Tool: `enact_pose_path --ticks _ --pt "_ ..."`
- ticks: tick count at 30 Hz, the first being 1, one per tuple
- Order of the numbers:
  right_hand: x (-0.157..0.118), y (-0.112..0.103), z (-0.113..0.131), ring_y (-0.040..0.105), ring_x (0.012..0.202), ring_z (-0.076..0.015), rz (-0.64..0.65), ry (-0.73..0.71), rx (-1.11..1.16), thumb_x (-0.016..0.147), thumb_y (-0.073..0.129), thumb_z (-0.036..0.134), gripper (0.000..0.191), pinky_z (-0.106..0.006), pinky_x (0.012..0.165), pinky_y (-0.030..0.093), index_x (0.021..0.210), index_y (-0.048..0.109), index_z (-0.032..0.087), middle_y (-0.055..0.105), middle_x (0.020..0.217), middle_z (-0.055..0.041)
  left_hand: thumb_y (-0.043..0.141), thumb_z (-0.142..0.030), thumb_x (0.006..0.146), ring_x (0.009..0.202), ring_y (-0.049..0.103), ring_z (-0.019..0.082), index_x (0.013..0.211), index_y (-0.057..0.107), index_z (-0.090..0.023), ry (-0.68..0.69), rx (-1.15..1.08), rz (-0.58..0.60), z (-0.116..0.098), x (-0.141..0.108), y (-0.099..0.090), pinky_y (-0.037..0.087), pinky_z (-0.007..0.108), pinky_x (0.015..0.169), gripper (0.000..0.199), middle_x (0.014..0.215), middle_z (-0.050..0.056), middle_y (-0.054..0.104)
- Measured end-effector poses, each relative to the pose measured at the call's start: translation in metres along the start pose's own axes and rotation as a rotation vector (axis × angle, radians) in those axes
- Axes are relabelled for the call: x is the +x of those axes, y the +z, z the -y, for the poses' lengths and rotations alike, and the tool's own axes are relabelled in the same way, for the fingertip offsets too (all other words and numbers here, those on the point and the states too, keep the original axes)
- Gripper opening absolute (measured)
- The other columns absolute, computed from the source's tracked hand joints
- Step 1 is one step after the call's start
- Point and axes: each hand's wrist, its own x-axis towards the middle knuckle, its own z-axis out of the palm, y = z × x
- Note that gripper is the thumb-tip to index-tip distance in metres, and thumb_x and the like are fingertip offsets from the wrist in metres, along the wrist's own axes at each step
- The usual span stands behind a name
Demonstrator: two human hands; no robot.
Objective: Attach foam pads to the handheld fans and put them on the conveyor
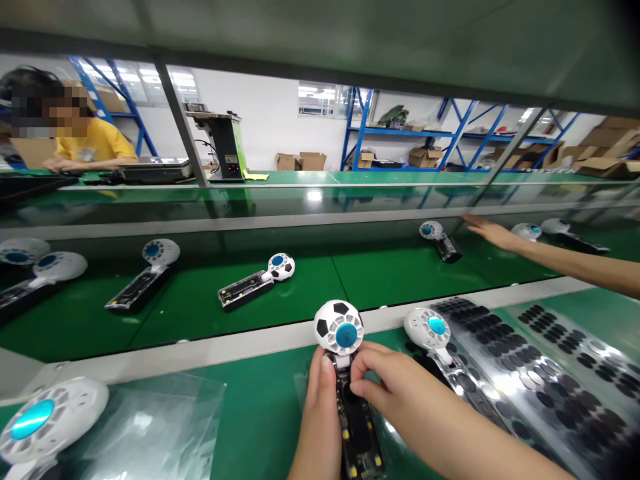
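Observation:
In front of me is a handheld device with a round black-and-white soccer-ball head (340,327), a blue centre and a dark open handle (357,433) showing a circuit board and small yellow parts. My left hand (320,400) is closed along the handle's left side, thumb near the neck. My right hand (383,377) is closed at the handle's upper right, its thumb against a round black spot below the neck. Whatever may be between those fingertips is hidden. A white-headed device (433,330) lies just right of my right hand, beside clear sheets of black discs (505,347).
Several similar devices, such as a soccer-ball one (257,280), lie on the green conveyor belt (310,300) beyond a pale rail. Another person's hand (493,233) reaches over it from the right. Clear plastic bags (150,427) and a white-headed device (55,417) lie at left.

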Motion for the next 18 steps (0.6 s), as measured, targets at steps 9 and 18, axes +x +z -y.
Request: enact_pose_path --ticks 9,18 --pt "0.002 -0.002 -0.002 0.052 0.071 -0.0136 0.040 -0.001 -0.078 0.075 0.046 0.014 0.012 -0.024 0.063 0.036 0.066 0.046 0.022 0.057 0.082 0.0029 0.045 -0.056 0.074 0.121 0.039 0.025 0.117 0.049 -0.023 -0.023 0.023 0.012 0.002 0.002 -0.004 0.026 0.038 0.102 0.054 0.123 0.007 0.055" --pt "0.004 -0.003 0.009 0.054 0.074 -0.0159 0.063 0.025 -0.209 0.074 0.048 0.011 0.013 -0.027 0.065 0.039 0.065 0.050 0.020 0.058 0.088 -0.0003 0.044 -0.054 0.076 0.121 0.040 0.026 0.119 0.047 -0.022 -0.043 0.012 0.027 0.002 0.001 -0.005 0.026 0.039 0.102 0.054 0.124 0.008 0.053"
